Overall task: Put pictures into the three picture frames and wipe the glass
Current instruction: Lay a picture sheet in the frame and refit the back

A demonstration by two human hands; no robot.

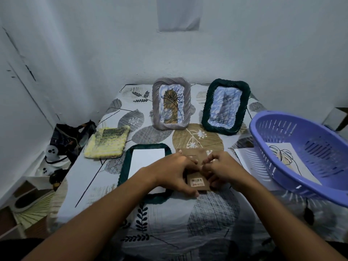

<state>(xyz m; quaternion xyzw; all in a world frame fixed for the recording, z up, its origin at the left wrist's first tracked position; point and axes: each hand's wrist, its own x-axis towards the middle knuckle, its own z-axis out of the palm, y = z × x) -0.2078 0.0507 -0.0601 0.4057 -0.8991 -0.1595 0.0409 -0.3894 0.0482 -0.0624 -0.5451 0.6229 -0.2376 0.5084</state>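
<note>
Both hands meet over a brown cardboard backing board (198,182) with a barcode sticker, lying flat on the table. My left hand (176,171) grips its left edge. My right hand (219,169) pinches something small at the board's top. Left of them a dark green woven frame (125,166) lies face down with a white sheet (146,161) in it. A grey woven frame (172,103) and a second dark green frame (225,106) stand upright at the back, each with a picture inside. A yellow knitted cloth (106,143) lies at the left.
A purple plastic basket (293,153) sits at the right edge over a leaf picture (282,155) and loose paper. The table has a leaf-print cloth (169,219). A dark bag (69,138) and small white figures are off the left side. Walls close in behind and left.
</note>
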